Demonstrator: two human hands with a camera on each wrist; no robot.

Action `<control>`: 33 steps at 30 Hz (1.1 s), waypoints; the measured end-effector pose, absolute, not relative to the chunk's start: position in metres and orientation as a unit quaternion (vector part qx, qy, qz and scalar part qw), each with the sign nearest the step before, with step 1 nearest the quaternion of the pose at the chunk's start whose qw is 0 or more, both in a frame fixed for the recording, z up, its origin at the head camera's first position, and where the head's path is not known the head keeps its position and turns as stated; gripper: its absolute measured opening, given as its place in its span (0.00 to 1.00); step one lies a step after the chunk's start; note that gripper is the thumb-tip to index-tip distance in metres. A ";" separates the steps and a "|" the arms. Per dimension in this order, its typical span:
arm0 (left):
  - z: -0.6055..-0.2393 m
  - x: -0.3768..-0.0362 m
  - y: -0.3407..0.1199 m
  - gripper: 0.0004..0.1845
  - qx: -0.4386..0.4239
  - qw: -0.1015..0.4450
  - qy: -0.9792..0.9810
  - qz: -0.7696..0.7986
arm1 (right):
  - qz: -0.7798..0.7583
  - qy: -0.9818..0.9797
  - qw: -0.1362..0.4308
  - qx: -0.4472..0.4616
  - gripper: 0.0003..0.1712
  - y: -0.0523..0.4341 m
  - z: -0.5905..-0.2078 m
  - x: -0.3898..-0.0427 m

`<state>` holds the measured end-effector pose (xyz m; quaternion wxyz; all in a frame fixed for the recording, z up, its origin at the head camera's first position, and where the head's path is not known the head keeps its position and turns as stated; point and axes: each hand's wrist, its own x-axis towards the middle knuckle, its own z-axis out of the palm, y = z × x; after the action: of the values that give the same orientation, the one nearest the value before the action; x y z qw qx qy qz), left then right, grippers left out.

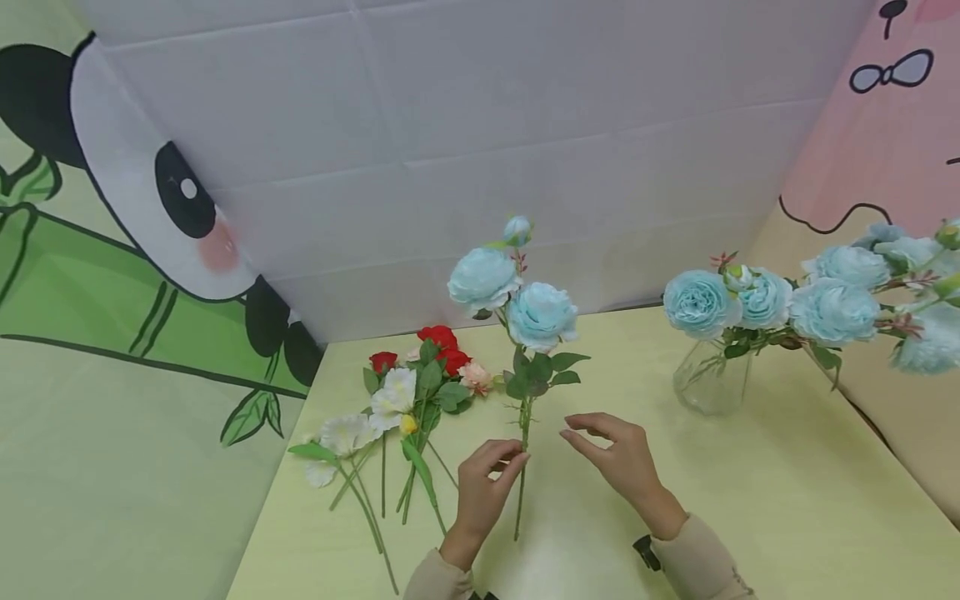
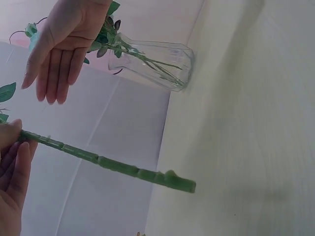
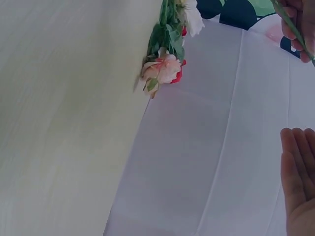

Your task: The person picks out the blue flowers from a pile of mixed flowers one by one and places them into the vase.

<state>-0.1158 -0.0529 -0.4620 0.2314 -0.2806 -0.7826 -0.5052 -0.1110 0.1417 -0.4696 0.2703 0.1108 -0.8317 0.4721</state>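
Note:
My left hand (image 1: 491, 475) pinches the green stem (image 1: 522, 467) of a light blue artificial rose spray (image 1: 517, 304) and holds it upright above the pale yellow table (image 1: 787, 500). The stem's cut end (image 2: 182, 183) hangs free in the left wrist view, with my left fingers (image 2: 12, 157) around it. My right hand (image 1: 611, 454) hovers just right of the stem with straight, relaxed fingers (image 2: 54, 64) and holds nothing; its palm (image 3: 298, 182) shows in the right wrist view.
A glass vase (image 1: 708, 379) with several light blue roses (image 1: 795, 300) stands at the right. Loose red, white and pink artificial flowers (image 1: 405, 392) lie on the table to the left. A white backdrop (image 1: 480, 125) closes the back.

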 end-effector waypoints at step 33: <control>-0.473 -0.110 -0.039 0.06 -0.337 0.204 -0.757 -0.522 | 0.511 -0.820 0.230 0.115 0.06 0.117 -0.458 -0.094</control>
<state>-0.1105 -0.0388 -0.4733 0.2036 -0.3366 -0.7566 -0.5223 -0.0936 0.1166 -0.4583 0.2299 0.1146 -0.8205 0.5107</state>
